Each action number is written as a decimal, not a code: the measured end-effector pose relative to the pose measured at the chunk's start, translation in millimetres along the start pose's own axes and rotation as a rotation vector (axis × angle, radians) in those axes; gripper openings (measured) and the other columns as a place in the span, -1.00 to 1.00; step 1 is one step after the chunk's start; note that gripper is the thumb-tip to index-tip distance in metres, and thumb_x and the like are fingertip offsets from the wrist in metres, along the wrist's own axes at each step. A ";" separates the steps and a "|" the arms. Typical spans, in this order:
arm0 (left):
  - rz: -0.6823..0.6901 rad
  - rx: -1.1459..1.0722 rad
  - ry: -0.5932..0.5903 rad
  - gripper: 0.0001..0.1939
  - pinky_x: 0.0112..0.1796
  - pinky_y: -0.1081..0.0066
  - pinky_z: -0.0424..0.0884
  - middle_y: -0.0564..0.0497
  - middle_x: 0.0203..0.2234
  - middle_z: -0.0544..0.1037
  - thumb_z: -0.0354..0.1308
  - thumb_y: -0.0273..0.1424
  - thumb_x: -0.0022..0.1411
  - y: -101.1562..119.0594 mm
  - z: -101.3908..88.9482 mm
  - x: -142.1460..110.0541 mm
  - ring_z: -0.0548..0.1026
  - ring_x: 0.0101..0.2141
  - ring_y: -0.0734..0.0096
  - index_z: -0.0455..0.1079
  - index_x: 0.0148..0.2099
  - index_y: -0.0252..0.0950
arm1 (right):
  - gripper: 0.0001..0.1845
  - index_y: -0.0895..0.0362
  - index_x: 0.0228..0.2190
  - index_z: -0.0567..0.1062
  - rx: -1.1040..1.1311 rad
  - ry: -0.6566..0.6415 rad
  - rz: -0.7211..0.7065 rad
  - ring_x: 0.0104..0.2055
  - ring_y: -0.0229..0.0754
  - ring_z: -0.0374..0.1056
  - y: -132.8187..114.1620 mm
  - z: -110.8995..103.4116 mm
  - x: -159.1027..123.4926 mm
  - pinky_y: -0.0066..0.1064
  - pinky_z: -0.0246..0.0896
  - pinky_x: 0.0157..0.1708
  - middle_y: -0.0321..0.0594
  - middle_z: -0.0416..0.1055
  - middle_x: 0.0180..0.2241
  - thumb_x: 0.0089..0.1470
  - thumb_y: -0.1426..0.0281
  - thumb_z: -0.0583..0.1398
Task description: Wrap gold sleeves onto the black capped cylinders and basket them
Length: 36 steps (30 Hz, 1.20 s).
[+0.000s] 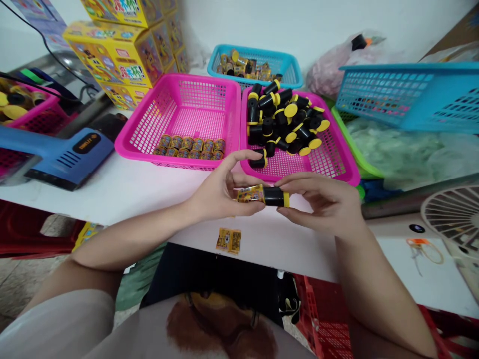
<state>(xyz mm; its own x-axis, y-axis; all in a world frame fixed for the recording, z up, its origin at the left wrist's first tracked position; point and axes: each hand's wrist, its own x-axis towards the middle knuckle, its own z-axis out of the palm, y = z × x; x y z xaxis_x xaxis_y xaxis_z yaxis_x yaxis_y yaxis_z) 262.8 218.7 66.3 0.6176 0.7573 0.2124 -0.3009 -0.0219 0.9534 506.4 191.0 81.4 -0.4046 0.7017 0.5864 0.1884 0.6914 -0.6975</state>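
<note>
In front of the pink baskets, a small black cylinder with a yellow end cap [276, 197] lies level between my two hands. A printed yellow plastic sleeve [251, 194] covers its left part. My left hand [228, 192] is closed around the sleeve, its index finger stretched out above. Thumb and fingertips of my right hand [318, 199] pinch the black cylinder close to its yellow cap. On the white table [198, 227] just below my hands lie flat printed sleeves [229, 241]. My fingers hide part of the sleeve's left end.
A pink basket [125, 144] holds rows of wrapped cylinders; another [350, 164] holds loose black-and-yellow cylinders. Behind stand a blue basket [294, 67] and yellow boxes [127, 60]. At left lies a blue heat gun [78, 154]; at right, a fan [454, 214].
</note>
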 end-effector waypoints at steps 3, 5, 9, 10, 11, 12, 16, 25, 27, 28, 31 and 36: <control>0.062 0.098 0.007 -0.27 -0.12 0.40 0.63 -0.03 -0.13 0.69 0.44 -0.50 0.13 -0.8 1.1 -1.2 0.73 -0.13 0.27 0.16 0.23 -0.15 | -0.43 -0.14 0.05 0.62 0.028 -0.030 0.074 -0.06 -0.19 0.55 -0.4 4.8 -0.1 -0.37 0.55 -0.13 -0.23 0.59 -0.04 0.02 0.55 0.43; 0.087 0.163 0.009 -0.25 0.03 0.32 0.61 -0.02 -0.15 0.69 0.46 -0.51 0.10 -0.8 1.2 -1.0 0.71 -0.04 0.23 0.18 0.24 -0.17 | -0.47 -0.14 0.02 0.64 0.062 -0.009 0.108 -0.05 -0.20 0.53 -1.4 10.7 1.0 -0.36 0.55 -0.13 -0.21 0.54 -0.01 0.02 0.50 0.45; 0.013 0.194 0.010 -0.22 -0.11 0.35 0.64 0.01 -0.22 0.70 0.45 -0.48 0.12 2.4 0.3 0.3 0.73 -0.16 0.24 0.13 0.27 -0.17 | -0.64 -0.12 -0.13 0.69 0.106 0.136 0.165 -0.13 -0.27 0.53 -3.8 24.0 2.9 -0.43 0.55 -0.19 -0.26 0.57 -0.14 0.05 0.49 0.44; -0.010 0.191 0.016 -0.22 -0.21 0.39 0.63 0.03 -0.26 0.69 0.45 -0.46 0.13 3.8 -0.3 0.7 0.73 -0.22 0.25 0.12 0.28 -0.17 | -0.65 -0.13 -0.13 0.69 0.114 0.165 0.182 -0.12 -0.26 0.54 -3.5 27.0 2.6 -0.42 0.56 -0.16 -0.27 0.59 -0.14 0.07 0.51 0.42; -0.034 0.179 0.023 -0.21 -0.30 0.43 0.60 0.05 -0.30 0.69 0.46 -0.43 0.14 5.1 -1.1 1.1 0.73 -0.29 0.27 0.11 0.28 -0.17 | -0.63 -0.14 -0.12 0.69 0.131 0.182 0.198 -0.09 -0.25 0.56 -2.4 29.6 1.8 -0.40 0.57 -0.12 -0.27 0.61 -0.11 0.07 0.52 0.42; -0.056 0.156 0.029 -0.20 -0.37 0.46 0.57 0.06 -0.34 0.68 0.47 -0.41 0.14 6.4 -2.0 1.7 0.72 -0.34 0.29 0.10 0.28 -0.17 | -0.59 -0.16 -0.09 0.68 0.157 0.190 0.207 -0.05 -0.24 0.56 -0.7 31.8 0.7 -0.36 0.58 -0.06 -0.29 0.62 -0.08 0.07 0.52 0.42; -0.153 -0.038 -0.016 -0.09 -0.42 0.48 0.55 0.04 -0.32 0.70 0.53 -0.42 0.07 7.6 -5.6 5.1 0.67 -0.45 0.39 0.03 0.29 -0.18 | -0.64 -0.21 -0.05 0.64 0.232 0.133 0.177 0.20 -0.16 0.48 8.5 35.3 -5.5 -0.21 0.56 0.08 -0.34 0.63 -0.04 0.17 0.44 0.38; -0.115 -0.284 0.093 -0.09 -0.18 0.43 0.54 0.10 -0.19 0.66 0.61 -0.47 -0.04 -6.9 1.2 8.2 0.67 -0.23 0.45 0.11 0.19 -0.14 | -0.06 -0.14 0.39 0.19 -0.464 0.057 0.008 0.34 0.11 0.26 -3.4 43.7 -7.6 0.08 0.30 0.29 -0.13 0.39 0.27 0.10 0.11 0.43; -0.085 -0.252 0.063 -0.18 -0.19 0.46 0.52 0.13 -0.21 0.63 0.57 -0.49 0.02 -9.8 3.8 6.4 0.65 -0.25 0.51 0.13 0.17 -0.14 | -0.14 -0.12 0.37 0.20 -0.618 0.093 -0.061 0.30 0.11 0.26 -5.4 53.0 -8.0 0.05 0.28 0.26 -0.13 0.44 0.19 0.13 0.25 0.38; -0.088 -0.236 0.020 -0.23 -0.22 0.47 0.51 0.15 -0.23 0.61 0.53 -0.48 0.07 -11.4 5.2 5.4 0.65 -0.27 0.52 0.12 0.15 -0.14 | -0.20 -0.11 0.35 0.23 -0.652 0.122 -0.095 0.27 0.10 0.27 -6.0 57.1 -8.3 0.03 0.28 0.24 -0.13 0.45 0.17 0.15 0.29 0.35; -0.134 -0.166 -0.173 -0.39 -0.27 0.42 0.52 0.16 -0.31 0.58 0.39 -0.40 0.24 -16.5 9.6 2.3 0.65 -0.31 0.46 0.04 0.11 -0.13 | -0.31 -0.10 0.27 0.33 -0.696 0.194 -0.166 0.11 0.07 0.36 -7.9 65.4 -9.9 0.00 0.27 0.15 -0.12 0.46 0.05 0.13 0.30 0.31; -0.044 -0.070 -0.230 -0.39 -0.39 0.43 0.48 0.20 -0.39 0.50 0.31 -0.34 0.31 -17.6 14.7 -1.0 0.61 -0.41 0.43 -0.06 0.16 -0.12 | -0.31 -0.15 0.21 0.34 -0.693 0.218 -0.182 0.05 0.09 0.43 -14.1 69.0 -10.6 -0.01 0.29 0.03 -0.20 0.56 -0.04 0.05 0.30 0.35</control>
<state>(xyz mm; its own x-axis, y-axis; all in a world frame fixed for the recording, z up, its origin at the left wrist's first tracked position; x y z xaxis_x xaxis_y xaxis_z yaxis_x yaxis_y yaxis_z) 278.2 208.7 52.5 0.7779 0.5877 0.2222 -0.3152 0.0590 0.9472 446.2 162.0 56.6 -0.3100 0.5340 0.7866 0.6850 0.6992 -0.2047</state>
